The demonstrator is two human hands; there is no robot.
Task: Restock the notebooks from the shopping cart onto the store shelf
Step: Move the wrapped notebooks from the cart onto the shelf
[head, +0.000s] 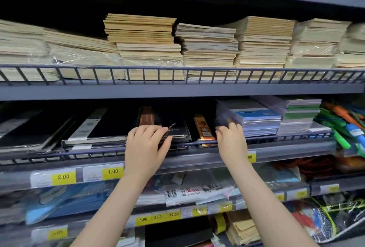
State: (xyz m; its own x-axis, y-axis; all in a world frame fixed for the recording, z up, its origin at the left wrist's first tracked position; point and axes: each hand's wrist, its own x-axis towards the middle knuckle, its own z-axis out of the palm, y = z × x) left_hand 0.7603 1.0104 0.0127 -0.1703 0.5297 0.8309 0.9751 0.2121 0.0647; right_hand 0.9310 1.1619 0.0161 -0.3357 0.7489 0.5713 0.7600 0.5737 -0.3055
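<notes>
Black notebooks lie in a stack in the middle of the middle shelf, behind its wire rail. My left hand reaches over the rail, and its fingers curl over the stack's front left edge. To the right lies a black notebook with an orange band. Further right is a plastic-wrapped pack of blue-covered notebooks. My right hand has its thumb and fingertips closed on the pack's near left corner, which is blurred.
Larger black notebooks fill the shelf's left side, and green-edged pads lie at the right. Tan notebook stacks load the shelf above. Price tags line the shelf edge. Wrapped stationery sits below, and a wire basket is at bottom right.
</notes>
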